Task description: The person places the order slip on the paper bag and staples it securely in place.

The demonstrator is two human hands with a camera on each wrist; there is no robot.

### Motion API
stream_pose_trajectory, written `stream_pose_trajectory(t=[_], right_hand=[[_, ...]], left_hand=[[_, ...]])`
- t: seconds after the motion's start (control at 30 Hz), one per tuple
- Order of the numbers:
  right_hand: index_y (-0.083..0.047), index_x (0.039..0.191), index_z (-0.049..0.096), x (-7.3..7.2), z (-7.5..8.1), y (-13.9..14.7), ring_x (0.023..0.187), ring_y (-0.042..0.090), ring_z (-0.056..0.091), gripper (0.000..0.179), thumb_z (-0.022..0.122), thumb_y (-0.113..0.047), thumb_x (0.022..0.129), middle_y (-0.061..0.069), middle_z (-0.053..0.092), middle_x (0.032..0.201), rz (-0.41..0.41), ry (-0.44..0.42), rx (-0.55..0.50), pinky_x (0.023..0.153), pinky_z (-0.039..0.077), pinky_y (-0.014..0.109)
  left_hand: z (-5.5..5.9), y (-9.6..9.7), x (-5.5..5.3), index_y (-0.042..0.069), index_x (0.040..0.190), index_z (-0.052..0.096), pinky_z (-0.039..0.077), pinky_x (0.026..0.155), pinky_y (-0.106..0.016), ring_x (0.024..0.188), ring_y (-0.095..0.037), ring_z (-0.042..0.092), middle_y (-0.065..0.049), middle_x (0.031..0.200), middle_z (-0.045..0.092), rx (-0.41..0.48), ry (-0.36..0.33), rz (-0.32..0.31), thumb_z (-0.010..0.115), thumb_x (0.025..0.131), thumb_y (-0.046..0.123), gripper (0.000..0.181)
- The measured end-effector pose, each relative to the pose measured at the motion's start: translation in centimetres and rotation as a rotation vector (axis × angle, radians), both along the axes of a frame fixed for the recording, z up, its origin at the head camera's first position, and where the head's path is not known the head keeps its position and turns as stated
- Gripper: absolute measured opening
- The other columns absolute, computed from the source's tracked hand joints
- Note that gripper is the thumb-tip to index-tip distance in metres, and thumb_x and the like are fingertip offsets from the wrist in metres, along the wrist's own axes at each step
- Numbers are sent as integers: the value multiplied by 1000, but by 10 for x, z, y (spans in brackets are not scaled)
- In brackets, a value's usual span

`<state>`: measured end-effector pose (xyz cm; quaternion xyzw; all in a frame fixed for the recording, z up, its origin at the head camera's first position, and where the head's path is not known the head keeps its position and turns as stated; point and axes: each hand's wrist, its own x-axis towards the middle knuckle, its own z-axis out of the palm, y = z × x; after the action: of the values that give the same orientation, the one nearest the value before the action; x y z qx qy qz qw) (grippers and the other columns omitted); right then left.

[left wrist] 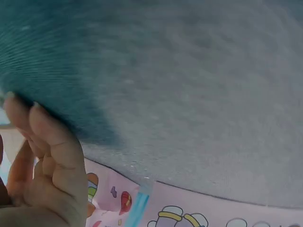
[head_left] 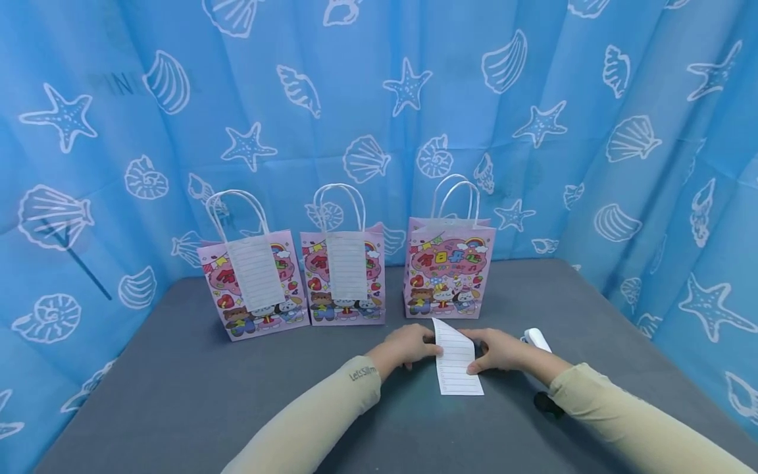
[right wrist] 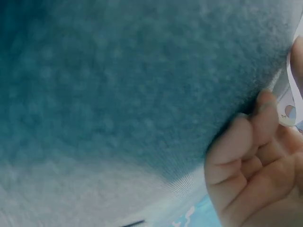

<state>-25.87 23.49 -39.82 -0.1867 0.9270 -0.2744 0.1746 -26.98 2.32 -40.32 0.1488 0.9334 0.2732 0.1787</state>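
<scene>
A lined white paper strip (head_left: 458, 372) stands tilted over the grey table, its upper part bent and its lower edge close to the tabletop. My left hand (head_left: 410, 343) pinches its left edge, thumb in front and fingers behind. On the opposite edge my right hand (head_left: 499, 350) grips it the same way, the thumb lower down. The left wrist view shows the left hand's curled fingers (left wrist: 54, 137) low over the table. In the right wrist view, the right hand (right wrist: 265, 165) is beside a sliver of the paper (right wrist: 294, 90).
Three pink cartoon gift bags with white handles stand behind: left (head_left: 254, 289), middle (head_left: 343, 280) and right (head_left: 450, 270). Lined strips hang on the left and middle ones. A white rounded object (head_left: 537, 340) and a black one (head_left: 548, 405) lie by my right forearm. A blue curtain (head_left: 379, 85) hangs behind.
</scene>
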Motion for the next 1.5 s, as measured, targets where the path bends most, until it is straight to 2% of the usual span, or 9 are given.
stream_pose_trajectory(t=[0.13, 0.2, 0.3, 0.43, 0.53, 0.8, 0.97, 1.27, 1.5], right_hand=[[3, 143, 42, 3, 5, 4, 58, 16, 43, 80, 82, -21, 79, 3, 47, 68, -4, -57, -41, 52, 36, 28], [4, 144, 40, 4, 9, 5, 55, 16, 47, 79, 81, -21, 81, 3, 51, 66, -12, -88, -67, 50, 40, 29], [8, 142, 39, 4, 16, 7, 60, 18, 56, 72, 75, -21, 87, 5, 61, 73, -56, -105, -123, 53, 46, 33], [10, 129, 52, 6, 23, 6, 78, 24, 64, 45, 63, -19, 96, 8, 68, 90, -203, -115, -271, 64, 50, 38], [8, 115, 59, 8, 27, 1, 85, 26, 66, 29, 58, -17, 99, 9, 71, 94, -306, -114, -389, 70, 50, 41], [3, 104, 63, 11, 36, -11, 81, 20, 65, 21, 57, -16, 100, 0, 69, 86, -465, -55, -533, 68, 51, 36], [2, 103, 62, 9, 38, -12, 80, 18, 63, 21, 57, -18, 100, -2, 67, 83, -528, -41, -604, 66, 51, 33], [1, 104, 62, 9, 51, -15, 76, 12, 59, 22, 59, -21, 99, -4, 62, 82, -597, 4, -707, 66, 50, 28], [-4, 102, 62, 7, 63, -15, 78, 7, 58, 19, 57, -22, 100, -9, 62, 82, -650, 52, -769, 71, 50, 28]], left_hand=[[4, 3, 0, 9, 91, 72, 40, 43, -26, 46, -13, 52, -1, 66, 60, 136, 8, 8, 64, 96, 26, 20], [6, 3, 1, 9, 76, 68, 39, 42, -25, 44, -12, 51, 0, 61, 58, 173, 13, 6, 63, 96, 23, 25], [8, 1, 2, 9, 70, 64, 38, 41, -25, 44, -12, 52, -2, 60, 58, 212, 12, 9, 63, 96, 20, 29], [11, -3, 4, 8, 71, 64, 39, 42, -25, 44, -13, 53, -2, 61, 57, 252, 35, 12, 62, 97, 21, 29], [16, -6, 5, 8, 74, 66, 40, 44, -24, 46, -13, 53, -1, 61, 56, 264, 64, 10, 62, 97, 21, 26], [25, -8, 4, 8, 80, 68, 38, 46, -23, 48, -14, 54, -5, 66, 60, 312, 99, 31, 61, 97, 22, 24], [27, -7, 3, 7, 88, 70, 38, 46, -23, 49, -13, 54, -4, 66, 59, 346, 120, 54, 60, 98, 23, 22], [35, -1, 3, 9, 86, 68, 37, 46, -24, 48, -14, 52, -10, 72, 64, 393, 171, 73, 58, 99, 24, 22], [48, 6, 1, 8, 94, 70, 40, 47, -24, 50, -11, 50, 0, 66, 58, 446, 199, 132, 57, 100, 25, 21]])
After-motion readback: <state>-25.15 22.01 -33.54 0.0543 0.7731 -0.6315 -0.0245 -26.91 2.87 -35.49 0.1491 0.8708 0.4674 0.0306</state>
